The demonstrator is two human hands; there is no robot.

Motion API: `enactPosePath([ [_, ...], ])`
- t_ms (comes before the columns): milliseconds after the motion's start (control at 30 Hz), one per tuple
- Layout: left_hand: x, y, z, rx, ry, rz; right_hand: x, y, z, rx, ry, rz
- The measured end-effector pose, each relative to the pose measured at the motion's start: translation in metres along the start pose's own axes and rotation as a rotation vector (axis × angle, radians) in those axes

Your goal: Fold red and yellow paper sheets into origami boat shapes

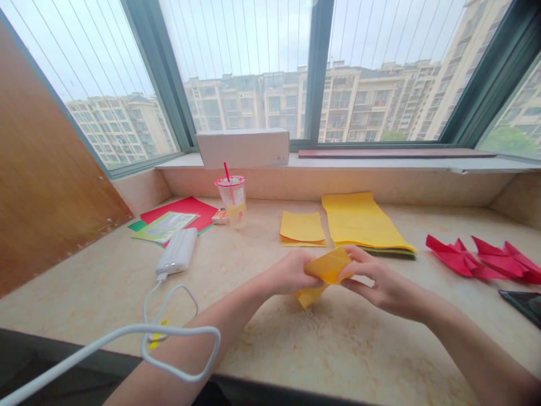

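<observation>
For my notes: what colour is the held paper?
Yellow; the paper shows best in head view.

The yellow-orange paper (326, 269) was a small sheet, partly folded into an angular packet with creased edges. It was held just above the desk (296, 349), pinched on one side by the left hand (291, 274) and on the other by the right hand (377, 283). Its upper face was tilted toward the camera, and one pointed corner hung down below the fingers.
</observation>
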State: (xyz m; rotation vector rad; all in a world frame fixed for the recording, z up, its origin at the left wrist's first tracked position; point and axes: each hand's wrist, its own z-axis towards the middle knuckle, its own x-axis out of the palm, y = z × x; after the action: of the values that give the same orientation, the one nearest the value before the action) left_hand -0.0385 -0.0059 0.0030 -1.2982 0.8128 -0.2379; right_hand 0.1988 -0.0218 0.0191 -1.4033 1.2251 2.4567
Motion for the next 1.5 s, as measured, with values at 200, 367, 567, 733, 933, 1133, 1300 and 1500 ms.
enactPosePath([
  [200,0.002,-0.002,0.0,-0.05,-0.028,-0.045,0.001,0.0,0.0,0.023,0.021,-0.014],
  [367,0.003,-0.004,0.002,-0.024,-0.06,-0.145,0.0,-0.002,0.0,0.014,-0.028,-0.02],
  [567,0.002,0.002,0.004,-0.1,-0.245,-0.068,-0.003,-0.006,-0.003,0.036,0.005,-0.069],
  [733,0.0,0.003,0.004,-0.08,-0.229,-0.072,0.0,-0.012,-0.002,0.025,-0.001,-0.099],
  [933,0.002,-0.002,0.003,-0.039,-0.166,-0.094,0.003,-0.019,0.0,-0.023,-0.044,-0.101],
  [1133,0.008,-0.008,0.001,-0.015,-0.117,-0.156,0.005,-0.016,0.001,-0.023,-0.133,-0.058],
  [1300,0.012,-0.008,0.001,0.013,-0.091,-0.232,0.014,-0.017,0.0,0.029,-0.267,-0.021],
  [1500,0.013,-0.008,0.004,0.017,-0.159,-0.252,0.025,-0.021,0.004,0.204,-0.389,0.281],
])
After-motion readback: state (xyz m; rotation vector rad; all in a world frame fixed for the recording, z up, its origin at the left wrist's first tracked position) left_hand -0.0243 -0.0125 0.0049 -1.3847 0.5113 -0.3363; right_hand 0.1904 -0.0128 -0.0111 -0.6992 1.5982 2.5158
